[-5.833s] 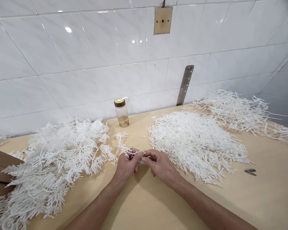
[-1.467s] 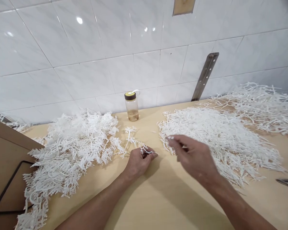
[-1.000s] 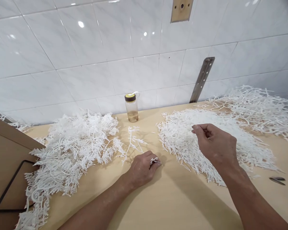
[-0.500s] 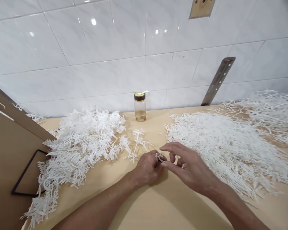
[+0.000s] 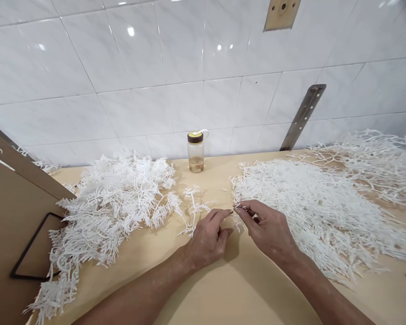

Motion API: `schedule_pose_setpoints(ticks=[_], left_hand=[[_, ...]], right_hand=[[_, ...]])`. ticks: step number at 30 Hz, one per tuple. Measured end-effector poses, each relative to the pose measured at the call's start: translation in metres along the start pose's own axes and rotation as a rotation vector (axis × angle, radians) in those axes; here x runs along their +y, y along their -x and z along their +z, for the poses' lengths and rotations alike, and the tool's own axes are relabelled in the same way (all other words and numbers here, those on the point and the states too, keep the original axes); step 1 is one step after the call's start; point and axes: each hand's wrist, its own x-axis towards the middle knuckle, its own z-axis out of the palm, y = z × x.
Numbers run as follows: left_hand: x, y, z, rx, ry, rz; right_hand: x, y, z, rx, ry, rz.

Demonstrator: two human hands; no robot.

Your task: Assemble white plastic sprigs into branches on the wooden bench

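My right hand (image 5: 265, 223) pinches a small white branched sprig (image 5: 237, 222) between thumb and fingertips, and part of it hangs below the fingers. Just left of it, my left hand (image 5: 209, 237) reaches its index fingertip to the top of the sprig, thumb held apart from that finger. Beyond the left hand, a single white branched piece (image 5: 194, 207) lies on the table. To the right, close behind my right hand, spreads a wide heap of thin white sprigs (image 5: 311, 203).
A pile of bushy white branches (image 5: 118, 203) covers the left side, beside a brown panel (image 5: 13, 225) with a black wire loop. Near the tiled wall stands a lidded bottle (image 5: 196, 153). A metal bracket (image 5: 302, 118) leans there, and looser white branches (image 5: 385, 158) lie far right.
The sprig, previously at my left hand, is now in my right hand's pinch. My right fingers have closed, while the left thumb and index finger have parted.
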Motion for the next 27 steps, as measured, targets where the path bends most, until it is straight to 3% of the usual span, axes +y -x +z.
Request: schedule_pose_setpoints(ticks=[9, 11, 13, 16, 18, 22, 27], left_hand=[[0.018, 0.005, -0.007, 0.223, -0.123, 0.276], [0.017, 0.003, -0.009, 0.279, -0.238, 0.279], [0.012, 0.0, -0.008, 0.312, -0.385, 0.196], [0.0, -0.003, -0.004, 0.294, -0.558, -0.006], [-0.008, -0.003, -0.003, 0.198, -0.587, -0.085], [-0.011, -0.004, -0.005, 0.039, -0.553, -0.092], [-0.009, -0.005, -0.007, 0.073, -0.518, -0.092]], right_hand=[[-0.001, -0.003, -0.002, -0.125, -0.073, 0.27], [0.0, -0.003, -0.003, -0.132, -0.106, 0.302], [0.0, -0.003, -0.003, -0.141, -0.146, 0.333], [-0.002, -0.004, -0.002, -0.17, -0.209, 0.38], [-0.003, -0.002, 0.0, -0.195, -0.235, 0.39], [-0.002, 0.003, 0.012, -0.255, -0.254, 0.354], [-0.002, 0.008, 0.023, -0.293, -0.146, 0.246]])
